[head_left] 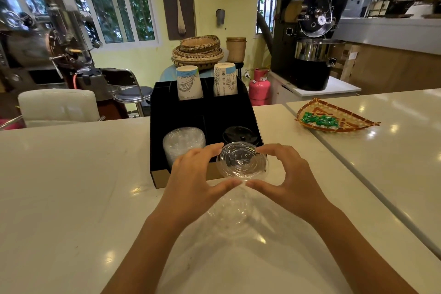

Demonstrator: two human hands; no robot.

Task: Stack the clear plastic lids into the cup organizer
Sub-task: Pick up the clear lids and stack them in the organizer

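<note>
A clear plastic lid (242, 160) hangs just above the counter, in front of the black cup organizer (202, 114). My left hand (198, 174) grips its left rim and my right hand (290, 172) grips its right rim, thumbs below and fingers on top. A stack of clear lids (183, 144) fills the organizer's front left compartment. Black lids (239, 135) sit in the front right compartment. More clear lids (230, 212) lie on the counter under my hands, hard to make out.
Two stacks of paper cups (189, 85) stand upside down in the organizer's back compartments. A woven tray with green candies (334, 118) lies on the counter at the right. A seam (358, 174) divides the white counter. Chairs and coffee roasters stand beyond.
</note>
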